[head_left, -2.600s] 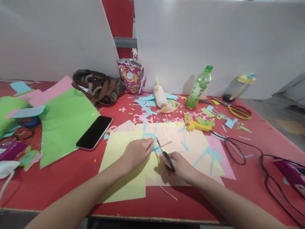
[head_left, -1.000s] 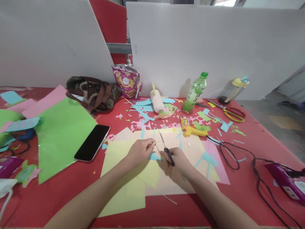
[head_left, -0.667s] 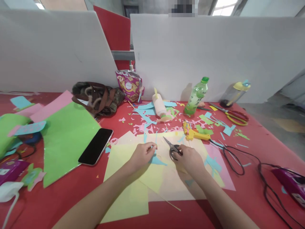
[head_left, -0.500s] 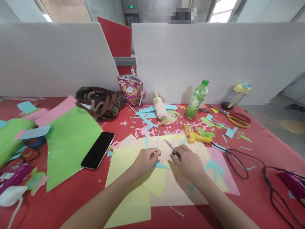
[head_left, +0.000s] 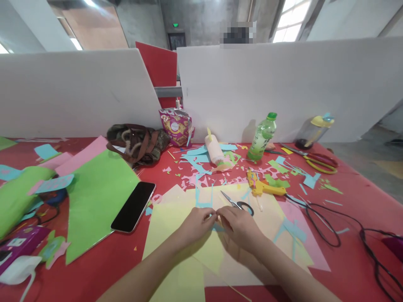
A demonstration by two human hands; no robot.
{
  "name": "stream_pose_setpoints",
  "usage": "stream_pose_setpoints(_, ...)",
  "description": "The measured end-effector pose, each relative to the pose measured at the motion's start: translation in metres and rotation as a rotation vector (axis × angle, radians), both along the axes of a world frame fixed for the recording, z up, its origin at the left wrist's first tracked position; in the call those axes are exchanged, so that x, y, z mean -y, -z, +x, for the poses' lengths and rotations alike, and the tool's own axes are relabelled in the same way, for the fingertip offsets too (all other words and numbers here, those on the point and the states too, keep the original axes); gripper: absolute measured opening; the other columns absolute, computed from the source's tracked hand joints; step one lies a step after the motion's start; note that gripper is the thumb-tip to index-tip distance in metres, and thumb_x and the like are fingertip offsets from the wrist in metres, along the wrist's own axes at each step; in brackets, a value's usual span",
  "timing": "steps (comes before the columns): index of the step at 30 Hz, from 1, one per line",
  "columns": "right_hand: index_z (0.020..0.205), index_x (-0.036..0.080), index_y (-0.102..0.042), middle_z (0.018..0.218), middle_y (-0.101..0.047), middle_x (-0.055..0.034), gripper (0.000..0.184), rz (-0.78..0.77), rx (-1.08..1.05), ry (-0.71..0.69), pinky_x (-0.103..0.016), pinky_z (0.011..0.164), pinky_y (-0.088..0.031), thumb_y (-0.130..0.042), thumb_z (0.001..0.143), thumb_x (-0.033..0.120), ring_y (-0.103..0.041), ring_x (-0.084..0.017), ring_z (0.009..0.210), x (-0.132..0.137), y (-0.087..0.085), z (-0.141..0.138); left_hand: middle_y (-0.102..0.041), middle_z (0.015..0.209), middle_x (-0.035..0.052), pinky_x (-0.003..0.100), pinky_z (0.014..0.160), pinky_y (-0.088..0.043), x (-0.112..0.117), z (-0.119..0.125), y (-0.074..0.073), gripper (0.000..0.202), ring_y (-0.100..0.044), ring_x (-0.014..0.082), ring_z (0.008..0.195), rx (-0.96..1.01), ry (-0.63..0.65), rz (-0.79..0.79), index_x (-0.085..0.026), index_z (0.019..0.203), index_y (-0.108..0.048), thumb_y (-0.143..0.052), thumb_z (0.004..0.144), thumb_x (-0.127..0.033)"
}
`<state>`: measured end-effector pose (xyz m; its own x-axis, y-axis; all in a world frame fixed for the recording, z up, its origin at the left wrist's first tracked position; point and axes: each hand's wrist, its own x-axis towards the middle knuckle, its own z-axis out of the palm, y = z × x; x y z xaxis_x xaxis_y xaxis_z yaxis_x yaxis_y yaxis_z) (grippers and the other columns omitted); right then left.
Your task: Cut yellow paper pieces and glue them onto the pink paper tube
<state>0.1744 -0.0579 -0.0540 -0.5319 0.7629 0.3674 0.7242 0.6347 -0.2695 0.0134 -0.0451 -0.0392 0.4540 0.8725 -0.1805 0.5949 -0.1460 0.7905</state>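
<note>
My left hand and my right hand meet fingertip to fingertip above the paper sheets. Both are closed in a pinch, and whatever small piece sits between the fingers is too hidden to name. Just beyond my right hand lies a pair of scissors with black handles, flat on the paper. Under the hands are pale yellow sheets and a pale pink sheet. Light blue paper strips lie behind my left hand.
A yellow glue gun with a black cord rests at right. Behind stand a pink paper roll, a green bottle and large scissors. A phone lies left on green sheets. Paper scraps litter the red table.
My right hand has let go of the scissors, which now lie on the paper. It has moved left to join my left hand's fingertips. The view has tilted up slightly.
</note>
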Motion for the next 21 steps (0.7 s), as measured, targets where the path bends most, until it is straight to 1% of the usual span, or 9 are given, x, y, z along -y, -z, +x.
stream_pose_setpoints(2,0.074,0.016,-0.054,0.065,-0.062,-0.0043,0.021,0.064,0.01,-0.007,-0.024,0.051,-0.036,-0.035,0.083,0.01,-0.056,-0.014,0.056,0.001,0.002,0.0,-0.053,0.057,-0.0014,0.02,0.052,-0.032,0.0,0.001,-0.001,0.028,-0.044,0.0108,0.054,0.002,-0.009,-0.008,-0.015,0.064,-0.057,-0.035,0.078,-0.026)
stream_pose_setpoints(5,0.074,0.014,-0.054,0.064,-0.061,-0.0046,0.022,0.152,0.023,-0.031,-0.024,0.052,-0.036,-0.035,0.083,0.009,-0.055,-0.014,0.057,0.002,0.003,-0.001,-0.059,0.065,0.0006,0.021,0.056,-0.036,0.001,0.001,-0.002,0.028,-0.049,0.0119,0.06,0.04,-0.027,-0.039,-0.014,0.069,-0.059,-0.036,0.079,-0.028)
stream_pose_setpoints(10,0.08,0.012,-0.058,0.069,-0.061,-0.0063,0.023,0.271,0.058,-0.048,-0.025,0.055,-0.036,-0.035,0.084,0.008,-0.054,-0.014,0.06,0.003,0.002,0.001,-0.062,0.072,0.0007,0.021,0.059,-0.039,0.001,0.0,-0.003,0.026,-0.052,0.0121,0.062,0.135,-0.017,-0.104,-0.015,0.086,-0.06,-0.039,0.081,-0.03)
stream_pose_setpoints(12,0.081,0.012,-0.059,0.07,-0.061,-0.0065,0.025,0.285,0.067,-0.038,-0.026,0.056,-0.036,-0.034,0.085,0.01,-0.054,-0.014,0.061,0.003,0.003,0.002,-0.062,0.072,0.0007,0.021,0.06,-0.04,0.001,0.0,-0.002,0.025,-0.053,0.0117,0.062,0.213,-0.022,-0.155,-0.015,0.09,-0.059,-0.041,0.08,-0.029)
stream_pose_setpoints(14,0.08,0.013,-0.06,0.069,-0.06,-0.0062,0.028,0.294,0.085,-0.033,-0.026,0.056,-0.036,-0.033,0.086,0.011,-0.053,-0.013,0.06,0.001,0.002,0.003,-0.062,0.071,0.0016,0.021,0.06,-0.04,0.0,0.001,0.001,0.023,-0.054,0.0114,0.062,0.307,-0.04,-0.209,-0.013,0.089,-0.058,-0.042,0.08,-0.028)
stream_pose_setpoints(17,0.075,0.015,-0.059,0.066,-0.059,-0.0049,0.03,0.288,0.094,-0.054,-0.025,0.054,-0.036,-0.031,0.087,0.014,-0.051,-0.013,0.058,-0.008,-0.006,-0.002,-0.061,0.071,0.0031,0.021,0.06,-0.041,-0.003,0.001,0.007,0.021,-0.055,0.0115,0.063,0.424,-0.095,-0.231,-0.012,0.087,-0.057,-0.042,0.08,-0.025)
stream_pose_setpoints(19,0.07,0.015,-0.057,0.063,-0.058,-0.0047,0.032,0.235,0.062,-0.049,-0.025,0.054,-0.037,-0.031,0.087,0.018,-0.05,-0.013,0.059,-0.019,-0.018,-0.012,-0.061,0.068,0.0031,0.02,0.057,-0.04,-0.005,0.001,0.012,0.021,-0.054,0.0117,0.061,0.378,-0.138,-0.186,-0.011,0.084,-0.057,-0.039,0.08,-0.02)
stream_pose_setpoints(20,0.068,0.015,-0.056,0.064,-0.057,-0.0054,0.032,0.21,0.044,-0.011,-0.026,0.055,-0.037,-0.032,0.087,0.021,-0.05,-0.014,0.06,-0.028,-0.024,-0.02,-0.06,0.066,0.0027,0.02,0.055,-0.04,-0.005,0.001,0.015,0.021,-0.054,0.0118,0.059,0.3,-0.157,-0.141,-0.011,0.084,-0.057,-0.038,0.08,-0.017)
stream_pose_setpoints(21,0.071,0.014,-0.057,0.069,-0.059,-0.0068,0.03,0.172,0.05,-0.006,-0.026,0.058,-0.039,-0.032,0.087,0.021,-0.051,-0.015,0.065,-0.038,-0.031,-0.028,-0.06,0.064,0.0026,0.02,0.053,-0.039,-0.005,0.001,0.019,0.021,-0.053,0.012,0.058,0.193,-0.162,-0.083,-0.011,0.083,-0.057,-0.037,0.079,-0.015)
